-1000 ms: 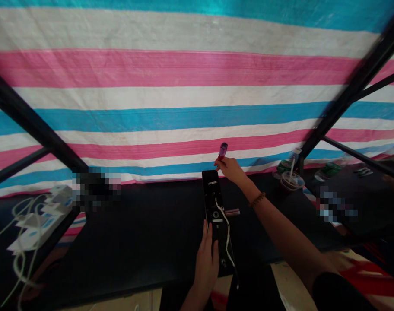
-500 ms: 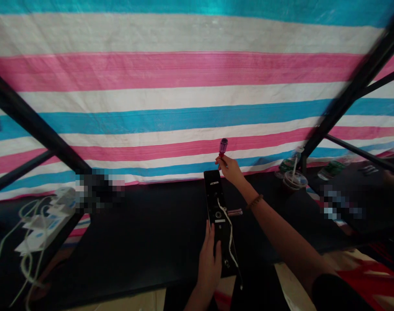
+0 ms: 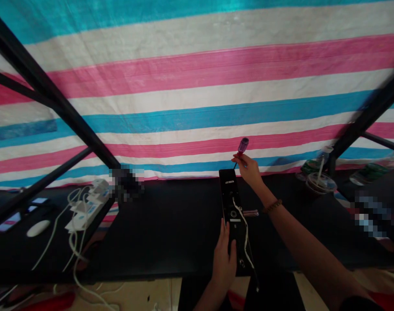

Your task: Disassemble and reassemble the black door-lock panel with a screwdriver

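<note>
A long black panel [image 3: 230, 183], which looks like the back of a door lock, lies lengthwise on the black table. A white cable [image 3: 244, 222] with a small plug runs down its face. My left hand [image 3: 223, 259] holds the panel's lower left edge, with the thumb over its face and the fingers along its side. In the fingers of my right hand [image 3: 249, 169] is a screwdriver [image 3: 243, 147] with a clear purple handle, tilted with its shaft down by the panel's top right corner. Whether its tip touches anything is hard to see. Beside the panel lies a pinkish rod-like piece [image 3: 250, 213].
White power strips with tangled cords [image 3: 87, 207], a white mouse [image 3: 38, 228] and a phone [image 3: 8, 221] are at the left. A lidded plastic cup with a straw [image 3: 320, 183] and a bottle [image 3: 323, 156] stand at the back right. Black frame bars [image 3: 67, 112] slant beside a striped sheet.
My view has turned to the left, so everything appears farther right. The screwdriver leans a little more, and its shaft now shows below my right fingers. My left hand stays on the panel.
</note>
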### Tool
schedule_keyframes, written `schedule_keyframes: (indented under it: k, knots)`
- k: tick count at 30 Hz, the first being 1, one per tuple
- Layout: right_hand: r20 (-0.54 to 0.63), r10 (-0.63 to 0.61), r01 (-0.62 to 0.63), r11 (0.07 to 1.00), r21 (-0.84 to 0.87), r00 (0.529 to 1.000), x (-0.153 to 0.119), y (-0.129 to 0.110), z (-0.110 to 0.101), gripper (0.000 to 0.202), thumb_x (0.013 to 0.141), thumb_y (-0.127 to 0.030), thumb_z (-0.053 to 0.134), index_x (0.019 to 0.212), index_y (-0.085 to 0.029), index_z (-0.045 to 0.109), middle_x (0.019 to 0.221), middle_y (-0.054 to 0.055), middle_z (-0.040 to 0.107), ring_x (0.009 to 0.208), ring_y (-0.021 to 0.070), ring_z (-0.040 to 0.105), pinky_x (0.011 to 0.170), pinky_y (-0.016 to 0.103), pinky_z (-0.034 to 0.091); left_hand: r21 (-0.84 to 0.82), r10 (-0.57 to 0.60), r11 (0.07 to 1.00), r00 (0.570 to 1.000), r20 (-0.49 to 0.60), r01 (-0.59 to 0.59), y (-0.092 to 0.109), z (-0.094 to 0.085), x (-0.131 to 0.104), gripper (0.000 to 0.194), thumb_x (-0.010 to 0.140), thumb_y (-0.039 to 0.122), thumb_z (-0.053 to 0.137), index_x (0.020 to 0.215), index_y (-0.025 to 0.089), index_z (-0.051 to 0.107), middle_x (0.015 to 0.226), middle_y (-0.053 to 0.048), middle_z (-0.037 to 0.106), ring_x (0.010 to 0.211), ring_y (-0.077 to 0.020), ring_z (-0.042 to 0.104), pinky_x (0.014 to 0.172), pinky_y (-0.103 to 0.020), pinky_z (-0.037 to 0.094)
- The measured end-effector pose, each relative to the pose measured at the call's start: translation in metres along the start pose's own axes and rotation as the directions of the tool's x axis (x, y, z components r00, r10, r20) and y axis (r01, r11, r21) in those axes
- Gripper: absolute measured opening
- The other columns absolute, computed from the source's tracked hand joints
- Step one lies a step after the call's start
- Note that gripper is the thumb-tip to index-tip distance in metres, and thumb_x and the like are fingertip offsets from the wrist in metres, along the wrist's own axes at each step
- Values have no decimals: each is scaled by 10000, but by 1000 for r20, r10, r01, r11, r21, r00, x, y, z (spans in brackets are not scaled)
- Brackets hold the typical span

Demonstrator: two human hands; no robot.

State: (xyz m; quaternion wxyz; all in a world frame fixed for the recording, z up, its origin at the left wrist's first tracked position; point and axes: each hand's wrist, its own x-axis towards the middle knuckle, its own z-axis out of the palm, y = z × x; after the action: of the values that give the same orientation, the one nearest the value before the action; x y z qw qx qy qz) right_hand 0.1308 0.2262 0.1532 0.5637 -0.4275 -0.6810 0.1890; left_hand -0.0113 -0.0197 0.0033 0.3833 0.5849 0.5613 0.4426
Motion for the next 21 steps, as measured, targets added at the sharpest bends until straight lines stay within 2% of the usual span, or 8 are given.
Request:
schedule_keyframes:
  k: [5, 8, 13, 18, 21]
  knots:
    - [-103, -2, -5, 998, -68, 995, 2, -2, 2, 308, 887, -490, 612, 818, -203, 700, 889, 98, 740, 788, 239, 698, 716, 346, 571, -8, 16, 1000, 1000, -16, -16, -2, 1, 0, 537, 1023, 313, 402, 1556, 252, 366, 1673, -47, 235, 1524, -214, 272, 1248, -418, 258]
    - [-135, 16, -25, 998, -59, 991, 4, -1, 1, 284, 869, -474, 645, 881, -198, 711, 868, 89, 748, 783, 249, 708, 750, 366, 566, -4, 24, 1000, 999, -35, -25, -3, 2, 0, 527, 1020, 303, 420, 1544, 259, 390, 1665, -54, 256, 1514, -227, 297, 1240, -433, 286]
    - [-53, 18, -18, 1000, -2, 998, 4, -3, 3, 271, 943, -411, 529, 996, -204, 695, 956, 96, 771, 895, 254, 731, 840, 374, 567, 4, 27, 1000, 999, -46, -27, -4, 1, 2, 520, 1016, 301, 421, 1533, 240, 411, 1656, -62, 281, 1515, -224, 295, 1238, -436, 291]
    - [-81, 9, -16, 996, -92, 997, 6, -12, 5, 268, 898, -441, 622, 804, -205, 709, 889, 92, 746, 775, 223, 703, 739, 330, 574, 24, 23, 999, 999, -42, -23, -6, 1, 4, 525, 1018, 328, 412, 1538, 251, 404, 1668, -32, 267, 1515, -199, 288, 1239, -385, 276]
    - [-113, 26, -37, 995, -95, 993, 6, -13, 6, 227, 889, -414, 641, 847, -208, 728, 875, 84, 759, 772, 231, 713, 758, 343, 570, 30, 43, 999, 998, -55, -41, -7, 2, 4, 515, 1020, 329, 409, 1532, 270, 415, 1661, -29, 291, 1508, -210, 307, 1228, -393, 308]
